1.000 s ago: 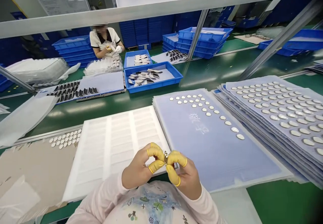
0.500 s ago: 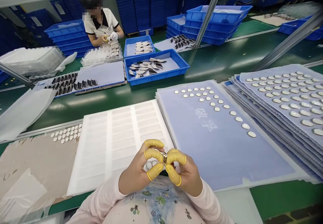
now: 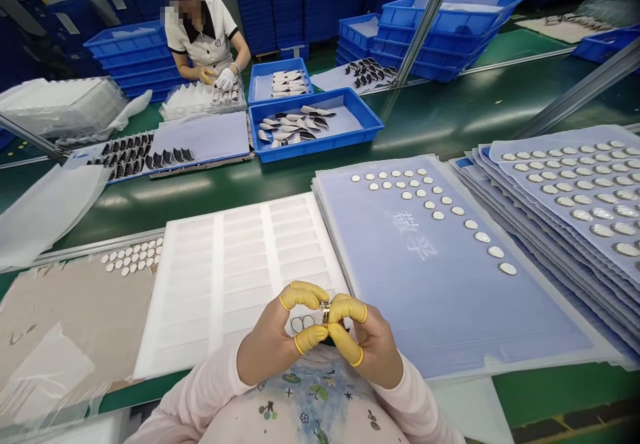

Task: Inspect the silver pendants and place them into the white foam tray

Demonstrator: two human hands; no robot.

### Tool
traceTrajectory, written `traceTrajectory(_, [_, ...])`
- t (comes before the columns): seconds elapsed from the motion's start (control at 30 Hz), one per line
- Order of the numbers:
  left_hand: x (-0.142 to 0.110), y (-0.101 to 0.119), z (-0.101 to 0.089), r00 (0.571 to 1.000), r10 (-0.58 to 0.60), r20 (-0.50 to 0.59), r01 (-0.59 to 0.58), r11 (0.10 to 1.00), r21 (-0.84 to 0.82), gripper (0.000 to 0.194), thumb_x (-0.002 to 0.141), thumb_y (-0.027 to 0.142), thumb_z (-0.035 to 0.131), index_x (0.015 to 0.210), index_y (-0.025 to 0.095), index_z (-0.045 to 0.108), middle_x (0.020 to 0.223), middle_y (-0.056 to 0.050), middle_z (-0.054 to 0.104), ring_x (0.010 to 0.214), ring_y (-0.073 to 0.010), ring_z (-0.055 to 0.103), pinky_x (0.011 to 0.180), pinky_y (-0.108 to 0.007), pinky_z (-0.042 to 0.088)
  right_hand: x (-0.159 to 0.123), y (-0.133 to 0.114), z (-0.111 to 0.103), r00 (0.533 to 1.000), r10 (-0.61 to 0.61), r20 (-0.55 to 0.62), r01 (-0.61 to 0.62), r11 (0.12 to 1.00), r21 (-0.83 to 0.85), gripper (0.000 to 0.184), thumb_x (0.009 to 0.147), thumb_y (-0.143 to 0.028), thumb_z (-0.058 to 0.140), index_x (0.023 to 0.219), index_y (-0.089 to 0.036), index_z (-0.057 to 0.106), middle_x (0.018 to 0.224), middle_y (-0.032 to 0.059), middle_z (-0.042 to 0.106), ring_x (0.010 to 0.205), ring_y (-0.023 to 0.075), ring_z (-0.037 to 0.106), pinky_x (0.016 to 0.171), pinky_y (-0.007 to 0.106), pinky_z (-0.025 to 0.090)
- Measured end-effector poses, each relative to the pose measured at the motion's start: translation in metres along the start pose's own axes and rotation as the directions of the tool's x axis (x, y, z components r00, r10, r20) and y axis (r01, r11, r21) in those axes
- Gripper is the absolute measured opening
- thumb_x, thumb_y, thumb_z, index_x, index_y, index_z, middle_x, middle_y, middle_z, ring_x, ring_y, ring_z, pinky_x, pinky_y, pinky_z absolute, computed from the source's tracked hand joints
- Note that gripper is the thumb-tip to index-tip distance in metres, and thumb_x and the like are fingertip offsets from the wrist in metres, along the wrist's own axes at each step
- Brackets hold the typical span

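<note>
Small round metal-rimmed discs are pinched on edge between my two hands, close to my body; how many there are I cannot tell. My left hand, with yellow finger cots, grips them from the left with fingers and thumb. From the right, my right hand, in the same yellow cots, holds them between thumb and fingertips. Two round discs with dark rims lie behind my left fingers on the white foam tray, which has rows of shallow slots.
Right of the foam tray is a stack of bluish sheets with rows of white oval discs. Another disc-covered stack stands farther right. More discs lie on brown cardboard at left. Across the bench a co-worker handles parts beside blue bins.
The view has tilted down and shifted slightly. Both hands keep hold of the small discs, with the left fingers rearranged around them. Two discs on the foam tray have come into sight.
</note>
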State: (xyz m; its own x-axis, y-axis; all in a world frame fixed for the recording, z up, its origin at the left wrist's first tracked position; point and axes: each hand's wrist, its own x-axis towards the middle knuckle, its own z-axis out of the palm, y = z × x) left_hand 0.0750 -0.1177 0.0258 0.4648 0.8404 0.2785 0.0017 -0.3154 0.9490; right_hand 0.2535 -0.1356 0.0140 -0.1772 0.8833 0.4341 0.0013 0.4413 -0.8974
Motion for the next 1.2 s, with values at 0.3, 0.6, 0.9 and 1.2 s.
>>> traceTrajectory(0.3, [-0.002,-0.004,0.001,0.994,0.103,-0.040,-0.102,0.994,0.042,0.040,0.092,0.016,0.064,0.125,0.029,0.046,0.117,-0.007,0.057,0.106,-0.0187,0.057,0.092,-0.035,0.050,-0.005,0.010,-0.004,0.985,0.166,-0.048,-0.159,0.978,0.136,0.011,0.097,-0.037,0.058,0.099,-0.027,0.064,0.075,-0.0019,0.054,0.065,0.0136,0.047,0.061,0.027,0.042])
traceTrajectory(0.6, [0.000,-0.004,-0.002,0.944,0.330,-0.008,-0.313,0.902,0.296,0.047,0.093,0.010,0.058,0.132,0.029,0.041,0.115,-0.008,0.062,0.102,-0.0195,0.051,0.087,-0.035,0.053,0.005,0.007,0.004,0.974,0.224,0.045,-0.227,0.969,0.095,0.022,0.091,-0.046,0.065,0.085,-0.025,0.062,0.067,-0.0057,0.043,0.056,0.0111,0.037,0.059,0.028,0.036])
traceTrajectory(0.9, [-0.002,-0.006,-0.005,0.975,0.214,-0.052,-0.174,0.891,0.420,0.047,0.098,0.013,0.049,0.142,0.023,0.038,0.123,-0.013,0.051,0.110,-0.0207,0.054,0.094,-0.039,0.051,0.002,0.012,0.003,0.999,-0.032,-0.005,0.032,0.998,-0.060,0.033,0.088,-0.024,0.065,0.119,-0.031,0.058,0.088,-0.0014,0.051,0.056,0.0102,0.035,0.053,0.027,0.038])
traceTrajectory(1.2, [-0.002,0.002,-0.012,0.983,-0.179,0.048,0.176,0.983,0.056,0.027,0.090,0.039,0.068,0.112,0.024,0.062,0.089,-0.001,0.056,0.077,-0.0136,0.054,0.076,-0.030,0.050,0.003,0.011,0.005,0.986,-0.162,0.035,0.166,0.946,-0.279,0.052,0.088,-0.012,0.062,0.134,-0.033,0.050,0.090,0.0017,0.051,0.065,0.0142,0.051,0.053,0.027,0.047])
